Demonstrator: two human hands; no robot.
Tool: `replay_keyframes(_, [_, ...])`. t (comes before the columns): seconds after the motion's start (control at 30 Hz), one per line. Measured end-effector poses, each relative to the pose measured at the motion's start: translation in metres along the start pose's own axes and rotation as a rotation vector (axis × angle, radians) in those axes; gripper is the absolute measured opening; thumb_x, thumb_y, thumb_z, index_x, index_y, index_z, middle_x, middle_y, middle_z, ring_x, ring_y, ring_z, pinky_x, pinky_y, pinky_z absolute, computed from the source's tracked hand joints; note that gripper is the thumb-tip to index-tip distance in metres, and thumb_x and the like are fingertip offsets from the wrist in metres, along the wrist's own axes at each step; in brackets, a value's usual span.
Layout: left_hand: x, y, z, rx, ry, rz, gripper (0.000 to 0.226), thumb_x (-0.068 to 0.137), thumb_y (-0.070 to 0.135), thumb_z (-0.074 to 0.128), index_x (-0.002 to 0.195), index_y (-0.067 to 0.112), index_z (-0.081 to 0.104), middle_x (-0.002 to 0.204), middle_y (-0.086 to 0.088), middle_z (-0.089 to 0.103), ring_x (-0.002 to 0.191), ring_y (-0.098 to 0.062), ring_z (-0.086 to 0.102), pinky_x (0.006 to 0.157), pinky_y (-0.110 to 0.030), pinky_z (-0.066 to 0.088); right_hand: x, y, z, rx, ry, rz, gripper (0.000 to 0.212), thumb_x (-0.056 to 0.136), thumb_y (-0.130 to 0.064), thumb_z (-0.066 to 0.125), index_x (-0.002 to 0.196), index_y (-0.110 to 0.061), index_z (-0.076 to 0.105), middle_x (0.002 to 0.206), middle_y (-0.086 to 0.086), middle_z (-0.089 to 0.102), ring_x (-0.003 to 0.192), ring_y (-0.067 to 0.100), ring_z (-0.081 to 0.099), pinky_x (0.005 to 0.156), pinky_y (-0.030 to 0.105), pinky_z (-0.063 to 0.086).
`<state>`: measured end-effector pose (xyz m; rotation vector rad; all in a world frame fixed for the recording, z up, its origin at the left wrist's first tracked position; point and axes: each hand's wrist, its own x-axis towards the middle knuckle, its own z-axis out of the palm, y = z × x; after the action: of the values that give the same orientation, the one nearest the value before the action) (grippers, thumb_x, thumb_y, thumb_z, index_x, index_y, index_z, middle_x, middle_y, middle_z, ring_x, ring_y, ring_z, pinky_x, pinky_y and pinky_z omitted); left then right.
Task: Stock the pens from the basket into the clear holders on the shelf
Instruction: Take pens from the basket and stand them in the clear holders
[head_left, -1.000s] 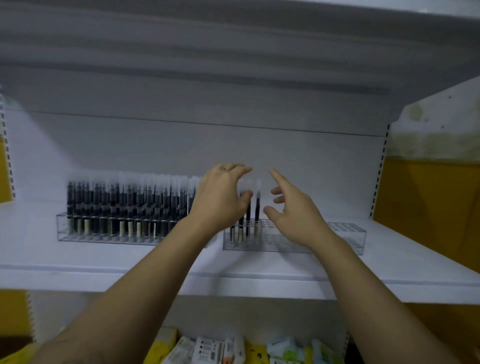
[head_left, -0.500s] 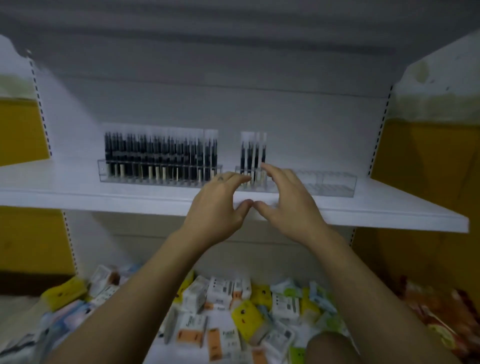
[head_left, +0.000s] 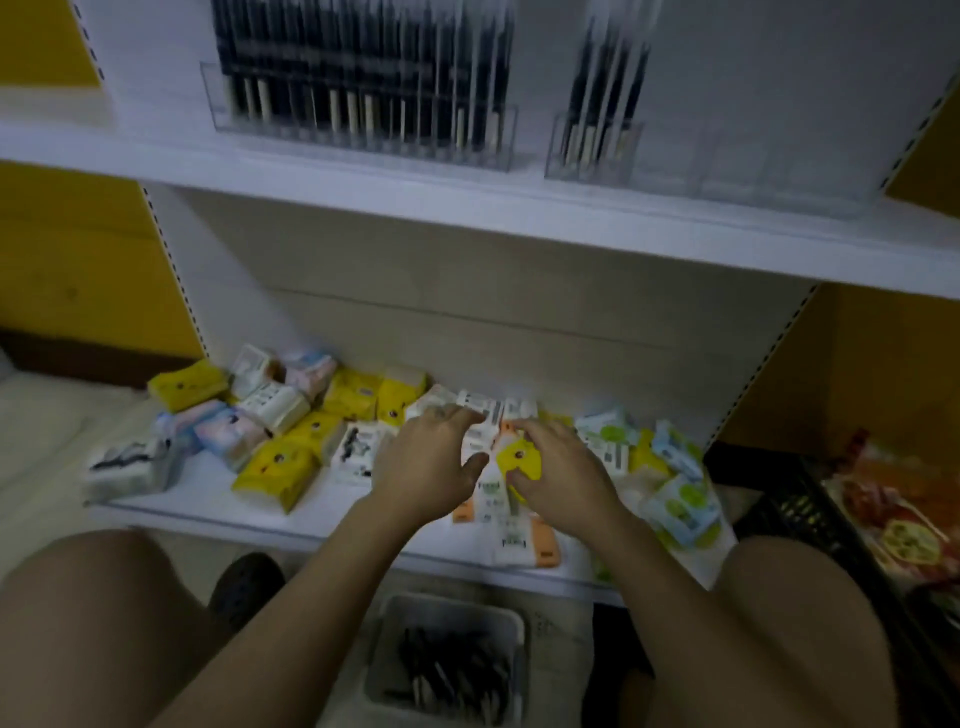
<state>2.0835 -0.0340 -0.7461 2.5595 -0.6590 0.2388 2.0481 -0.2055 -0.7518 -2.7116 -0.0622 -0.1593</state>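
Head view: left hand (head_left: 426, 467) and right hand (head_left: 563, 475) dropped below the holders (head_left: 358, 137), fingers (head_left: 460, 415) loose, empty.

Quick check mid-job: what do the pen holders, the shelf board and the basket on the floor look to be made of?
Pen holders: clear rigid plastic, likely acrylic; the shelf shows through their walls.
Shelf board: smooth white, probably painted metal, given the slotted uprights.
Basket: pale, matte, seemingly moulded plastic with rounded corners; blur leaves it open.
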Motion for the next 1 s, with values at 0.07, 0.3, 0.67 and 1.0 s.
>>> replay_keyframes(0.07, [-0.01, -0.019, 0.029, -0.031, -0.083, -0.078, 0.047, 0.089, 0.035, 0.062, 0.133, 0.02, 0.053, 0.133, -0.001, 0.055, 0.122, -0.022, 0.049, 0.098, -0.036, 0.043, 0.0, 0.011, 0.032, -0.008, -0.106, 0.048, 0.058, 0.092, -0.033, 0.06, 0.144, -0.025, 0.036, 0.142, 0.001, 0.039, 0.129, 0.022, 0.041, 0.099, 0.032, 0.04])
replay_keyframes(0.3, [-0.049, -0.067, 0.113, -0.131, -0.405, -0.36, 0.05, 0.089, 0.032, 0.062, 0.135, 0.02, 0.05, 0.14, -0.002, 0.05, 0.127, -0.021, 0.046, 0.105, -0.033, 0.039, -0.01, 0.042, 0.132, 0.066, -0.42, 0.193, 0.057, 0.09, -0.03, 0.063, 0.142, -0.019, 0.041, 0.14, 0.008, 0.042, 0.125, 0.028, 0.045, 0.097, 0.038, 0.044])
replay_keyframes(0.67, [-0.093, -0.117, 0.204, -0.23, -0.752, -0.58, 0.029, 0.09, 0.025, 0.058, 0.116, 0.013, 0.061, 0.104, -0.009, 0.065, 0.091, -0.024, 0.061, 0.077, -0.035, 0.054, -0.021, 0.079, 0.227, 0.123, -0.781, 0.304, 0.008, 0.086, -0.023, 0.059, 0.094, -0.021, 0.062, 0.091, -0.002, 0.057, 0.089, 0.022, 0.059, 0.067, 0.028, 0.042])
replay_keyframes(1.0, [-0.132, -0.144, 0.269, -0.344, -0.852, -0.688, 0.015, 0.093, 0.015, 0.054, 0.105, 0.01, 0.061, 0.106, -0.012, 0.061, 0.1, -0.027, 0.057, 0.084, -0.031, 0.049, -0.033, 0.105, 0.278, 0.004, -0.955, 0.343, 0.023, 0.095, -0.015, 0.049, 0.108, -0.009, 0.067, 0.106, 0.009, 0.066, 0.091, 0.026, 0.061, 0.082, 0.036, 0.053])
